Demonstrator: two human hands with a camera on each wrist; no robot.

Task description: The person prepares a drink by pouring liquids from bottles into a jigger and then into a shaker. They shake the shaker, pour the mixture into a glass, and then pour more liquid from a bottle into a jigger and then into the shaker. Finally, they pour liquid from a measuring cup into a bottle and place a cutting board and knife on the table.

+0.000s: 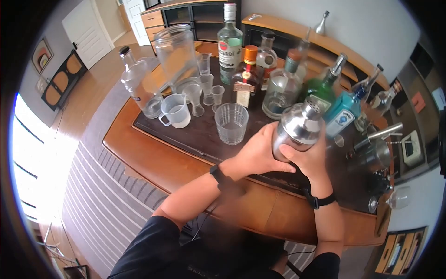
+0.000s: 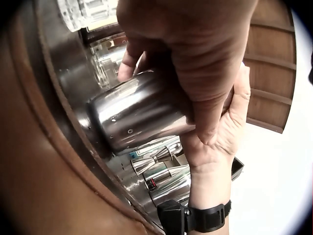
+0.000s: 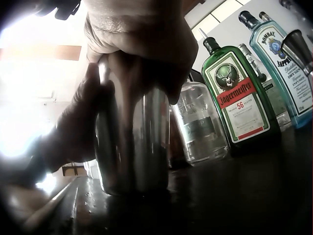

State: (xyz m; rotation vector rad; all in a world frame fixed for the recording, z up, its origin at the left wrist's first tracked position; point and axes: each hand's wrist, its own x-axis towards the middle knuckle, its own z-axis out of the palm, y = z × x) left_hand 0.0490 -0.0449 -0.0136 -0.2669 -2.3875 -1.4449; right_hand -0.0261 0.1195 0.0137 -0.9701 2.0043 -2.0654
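Both hands grip a steel cocktail shaker [image 1: 303, 124] over the dark table mat. Its strainer top, dotted with small holes, faces up. My left hand [image 1: 256, 149] wraps the body from the left, thumb low across the front. From the right, my right hand [image 1: 310, 157] holds it with the thumb pressed near the shoulder. The left wrist view shows water drops on the lower metal body [image 2: 142, 115]. In the right wrist view the shaker's base [image 3: 134, 176] is right at the dark surface. A ribbed mixing glass [image 1: 231, 124] stands left of the hands.
Liquor bottles crowd the back and right, among them a green bottle [image 3: 239, 98] and a blue one [image 1: 344, 111]. A measuring jug [image 1: 175, 111], small glasses and a large glass jar [image 1: 176, 56] stand left. A jigger [image 2: 155, 159] and wine glass [image 1: 398, 198] are at the right.
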